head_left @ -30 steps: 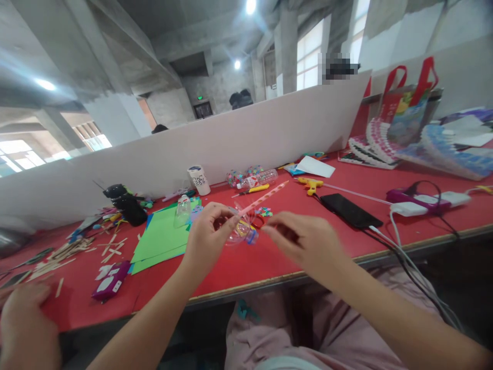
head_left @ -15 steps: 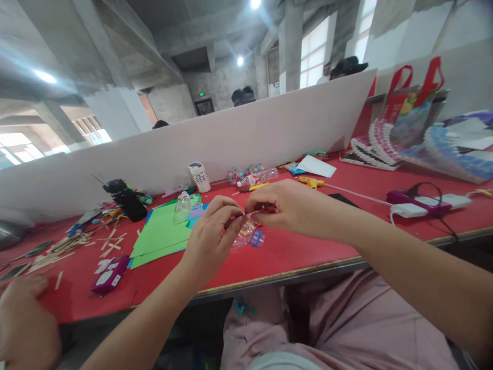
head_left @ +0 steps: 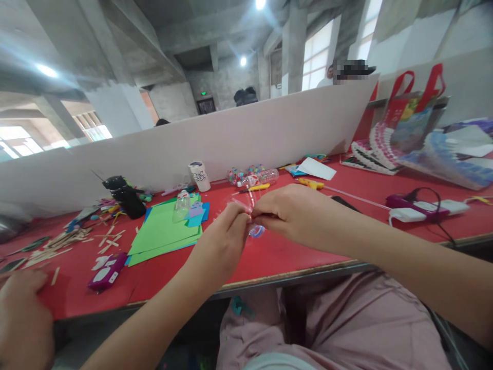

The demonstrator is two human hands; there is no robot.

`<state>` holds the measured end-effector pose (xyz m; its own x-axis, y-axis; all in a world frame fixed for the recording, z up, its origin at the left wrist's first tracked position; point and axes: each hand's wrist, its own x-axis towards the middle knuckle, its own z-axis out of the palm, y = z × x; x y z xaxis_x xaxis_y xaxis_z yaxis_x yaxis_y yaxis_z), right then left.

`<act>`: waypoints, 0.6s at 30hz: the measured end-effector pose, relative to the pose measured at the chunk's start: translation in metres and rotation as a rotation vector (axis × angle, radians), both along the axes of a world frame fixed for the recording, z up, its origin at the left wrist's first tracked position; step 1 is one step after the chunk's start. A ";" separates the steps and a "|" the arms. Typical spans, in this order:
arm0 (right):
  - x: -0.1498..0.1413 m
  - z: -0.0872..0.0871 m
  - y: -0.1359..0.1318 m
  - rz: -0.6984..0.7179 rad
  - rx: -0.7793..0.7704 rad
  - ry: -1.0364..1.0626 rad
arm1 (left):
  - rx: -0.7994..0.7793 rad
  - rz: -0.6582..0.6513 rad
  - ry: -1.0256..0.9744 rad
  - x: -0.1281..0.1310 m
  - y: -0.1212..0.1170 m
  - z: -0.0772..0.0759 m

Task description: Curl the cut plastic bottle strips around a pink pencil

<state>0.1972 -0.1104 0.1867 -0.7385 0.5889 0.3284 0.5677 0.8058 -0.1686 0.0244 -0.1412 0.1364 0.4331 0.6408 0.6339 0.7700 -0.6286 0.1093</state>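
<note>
Above the red tabletop, my left hand (head_left: 227, 234) and my right hand (head_left: 283, 208) meet with their fingertips pinched together. Between them is a thin, clear, shiny strip (head_left: 251, 195) that looks like plastic; its loose part sticks up past the fingers. The exact spot where each hand grips it is hidden by the fingers. Just below lies a clear plastic bottle piece with a blue cap (head_left: 257, 231), mostly covered by my hands. Left of my left hand is a stack of green paper (head_left: 162, 234), with small blue and purple paper pieces (head_left: 196, 213) on it.
Another person's hand (head_left: 25, 308) rests at the left edge, near wooden sticks (head_left: 57, 244) and a purple power strip (head_left: 108, 272). Bottles, a yellow cutter (head_left: 260, 188) and a yellow glue gun (head_left: 311, 183) lie behind my hands. A white partition (head_left: 215, 139) borders the table.
My hands have come together, the left fingertips moving right and up. The clear strip now stands up above them. The bottle piece under them is more hidden.
</note>
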 end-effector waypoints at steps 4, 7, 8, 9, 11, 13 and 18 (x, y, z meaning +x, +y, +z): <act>-0.007 -0.001 -0.006 -0.014 0.028 -0.053 | -0.014 -0.037 0.089 -0.002 0.005 -0.003; -0.011 0.000 -0.003 -0.068 0.031 -0.050 | -0.036 -0.043 0.012 -0.004 0.005 0.000; -0.011 0.001 -0.001 -0.068 0.021 -0.040 | -0.042 -0.036 -0.020 -0.004 0.005 0.002; -0.010 0.001 0.002 -0.063 0.008 -0.028 | -0.048 -0.032 -0.047 -0.005 0.005 0.003; -0.008 0.003 0.007 -0.040 -0.043 -0.004 | -0.087 -0.030 -0.097 -0.005 0.004 0.006; -0.004 0.005 0.010 -0.026 -0.095 0.019 | -0.152 -0.015 -0.155 -0.006 0.003 0.007; 0.006 0.008 0.012 -0.053 -0.251 0.054 | -0.353 0.018 -0.349 -0.005 0.003 0.008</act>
<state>0.2031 -0.0989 0.1947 -0.6896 0.6945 0.2053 0.5929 0.7042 -0.3905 0.0190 -0.1378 0.1442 0.2209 0.8477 0.4823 0.6598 -0.4940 0.5662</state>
